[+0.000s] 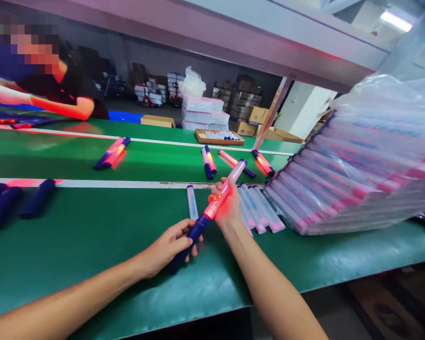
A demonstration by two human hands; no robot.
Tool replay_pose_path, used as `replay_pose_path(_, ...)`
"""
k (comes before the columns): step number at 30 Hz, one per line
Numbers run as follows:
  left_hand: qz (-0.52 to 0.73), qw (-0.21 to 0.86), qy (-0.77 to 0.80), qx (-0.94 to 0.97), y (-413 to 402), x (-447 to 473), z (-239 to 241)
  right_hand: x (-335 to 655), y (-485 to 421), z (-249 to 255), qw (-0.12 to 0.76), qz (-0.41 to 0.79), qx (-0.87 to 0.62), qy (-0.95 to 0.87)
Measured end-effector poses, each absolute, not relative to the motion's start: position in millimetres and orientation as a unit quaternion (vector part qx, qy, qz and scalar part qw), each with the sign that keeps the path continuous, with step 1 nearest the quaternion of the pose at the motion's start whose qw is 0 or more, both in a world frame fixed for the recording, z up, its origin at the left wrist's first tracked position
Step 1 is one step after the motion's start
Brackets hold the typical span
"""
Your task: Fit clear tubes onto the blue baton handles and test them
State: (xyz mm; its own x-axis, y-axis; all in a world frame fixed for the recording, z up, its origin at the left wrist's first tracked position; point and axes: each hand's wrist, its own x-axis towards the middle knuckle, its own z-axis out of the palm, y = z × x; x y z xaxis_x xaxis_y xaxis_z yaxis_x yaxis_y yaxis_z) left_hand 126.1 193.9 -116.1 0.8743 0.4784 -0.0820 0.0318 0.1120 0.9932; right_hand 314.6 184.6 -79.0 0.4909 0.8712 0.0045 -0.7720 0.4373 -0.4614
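A light stick (215, 204) glowing red is held tilted over the green table, its clear tube up and its dark blue handle down. My left hand (179, 243) is closed around the handle. Around the lit tube, the fingers of my right hand (228, 203) are wrapped. Just behind my hands, one clear tube (191, 200) lies on the table. Several more clear tubes (257, 208) with pink ends lie side by side to the right of my right wrist.
A large plastic-wrapped stack of tubes (354, 170) stands at the right. Dark blue handles (38, 198) lie at the left. Several glowing light sticks (115, 153) rest on the green belt (156, 160) beyond. Across it, a co-worker (71, 89) reaches over more sticks. An open carton (219, 140) sits behind.
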Motion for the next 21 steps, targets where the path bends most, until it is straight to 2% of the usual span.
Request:
replay_pose_path(8, 0.192, 0.734, 0.209, 0.617, 195, 126, -137, 303, 180, -74, 0.842, 0.393, -0.311, -0.200)
replay_pose_path(21, 0.194, 0.790, 0.164, 0.557, 190, 128, -129, 281, 169, -65, 0.843, 0.319, -0.326, -0.285)
